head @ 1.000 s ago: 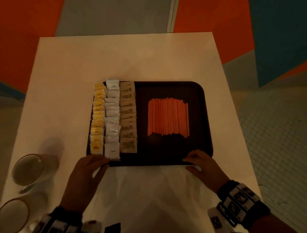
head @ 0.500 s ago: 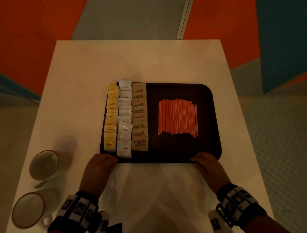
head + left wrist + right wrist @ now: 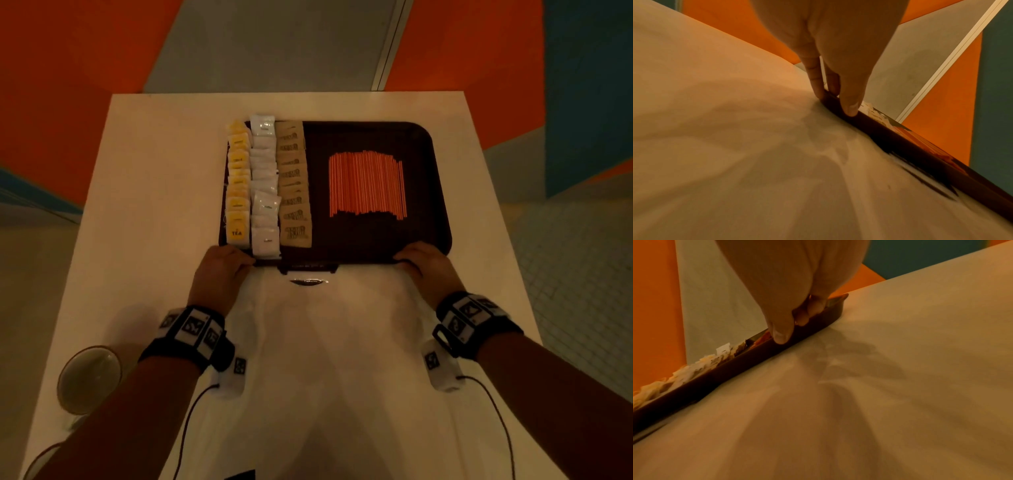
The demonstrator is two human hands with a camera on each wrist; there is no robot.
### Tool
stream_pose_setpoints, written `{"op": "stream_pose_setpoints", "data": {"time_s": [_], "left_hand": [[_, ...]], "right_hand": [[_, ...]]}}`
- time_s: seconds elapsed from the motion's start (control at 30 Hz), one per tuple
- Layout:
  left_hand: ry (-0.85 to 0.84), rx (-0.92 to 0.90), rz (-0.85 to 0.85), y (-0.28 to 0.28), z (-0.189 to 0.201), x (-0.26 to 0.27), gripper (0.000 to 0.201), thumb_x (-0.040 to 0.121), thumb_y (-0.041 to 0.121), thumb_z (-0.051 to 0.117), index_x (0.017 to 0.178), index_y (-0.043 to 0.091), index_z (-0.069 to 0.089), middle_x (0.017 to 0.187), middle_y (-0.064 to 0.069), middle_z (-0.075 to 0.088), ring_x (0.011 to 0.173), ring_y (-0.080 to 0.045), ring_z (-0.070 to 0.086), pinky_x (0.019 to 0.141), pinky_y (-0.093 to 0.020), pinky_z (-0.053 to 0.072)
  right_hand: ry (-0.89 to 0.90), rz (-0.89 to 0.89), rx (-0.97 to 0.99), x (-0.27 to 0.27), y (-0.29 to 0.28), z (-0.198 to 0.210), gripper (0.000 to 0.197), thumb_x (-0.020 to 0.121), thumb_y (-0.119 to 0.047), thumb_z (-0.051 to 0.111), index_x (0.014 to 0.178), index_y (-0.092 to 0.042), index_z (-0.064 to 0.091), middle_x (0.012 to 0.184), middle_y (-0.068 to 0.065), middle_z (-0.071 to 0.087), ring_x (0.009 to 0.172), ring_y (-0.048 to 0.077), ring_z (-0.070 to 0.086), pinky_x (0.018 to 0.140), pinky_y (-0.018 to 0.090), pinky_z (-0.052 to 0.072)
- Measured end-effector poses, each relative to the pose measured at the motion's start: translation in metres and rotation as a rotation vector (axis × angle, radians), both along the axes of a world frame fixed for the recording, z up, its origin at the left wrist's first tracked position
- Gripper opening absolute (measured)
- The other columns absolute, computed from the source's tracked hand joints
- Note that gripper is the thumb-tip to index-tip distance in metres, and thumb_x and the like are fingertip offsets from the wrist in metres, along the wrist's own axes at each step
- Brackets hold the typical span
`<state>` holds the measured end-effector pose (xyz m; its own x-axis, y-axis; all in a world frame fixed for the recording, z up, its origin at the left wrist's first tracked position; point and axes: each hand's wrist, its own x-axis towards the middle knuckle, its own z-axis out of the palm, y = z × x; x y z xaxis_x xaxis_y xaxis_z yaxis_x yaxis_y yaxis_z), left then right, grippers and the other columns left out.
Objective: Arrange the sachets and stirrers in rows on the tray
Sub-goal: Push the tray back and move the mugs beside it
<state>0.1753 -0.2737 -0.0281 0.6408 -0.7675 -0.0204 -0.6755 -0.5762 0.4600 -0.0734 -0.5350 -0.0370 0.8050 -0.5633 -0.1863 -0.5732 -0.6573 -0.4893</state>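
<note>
Both hands pinch the near rim of the tray [image 3: 424,137], left hand [image 3: 219,270] below the sachets [image 3: 265,185], right hand [image 3: 424,265] below the stirrers [image 3: 368,185]; slide it evenly, keeping rows undisturbed.

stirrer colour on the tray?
Orange, a neat bundle of stirrers on the dark brown tray; clearest in the head view.

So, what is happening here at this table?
A person holds a dark tray by its near edge, left hand and right hand at the two near corners. On it lie three rows of sachets: yellow, white and brown. Orange stirrers lie side by side to the right.
</note>
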Motion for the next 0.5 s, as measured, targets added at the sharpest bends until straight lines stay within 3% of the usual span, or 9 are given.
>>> {"op": "stream_pose_setpoints", "data": {"time_s": [0.2,0.5], "left_hand": [[0.043,0.004,0.036,-0.038,-0.003,0.035,0.015,0.084,0.01,0.064,0.097,0.006,0.071,0.104,-0.014,0.066,0.102,-0.032,0.052,0.089,-0.034,0.039],[0.067,0.015,0.04,-0.07,0.005,0.053,0.018,0.086,0.009,0.06,0.101,0.004,0.07,0.11,-0.016,0.064,0.107,-0.032,0.05,0.093,-0.034,0.036]], "right_hand": [[-0.008,-0.008,-0.033,0.029,-0.032,-0.003,0.021,0.089,-0.006,0.055,0.106,-0.001,0.066,0.111,0.017,0.06,0.106,0.031,0.054,0.091,0.02,0.032],[-0.029,-0.018,-0.09,0.056,-0.061,0.0,0.019,0.088,-0.004,0.056,0.103,0.0,0.067,0.109,0.02,0.061,0.104,0.033,0.056,0.088,0.013,0.028]]}}
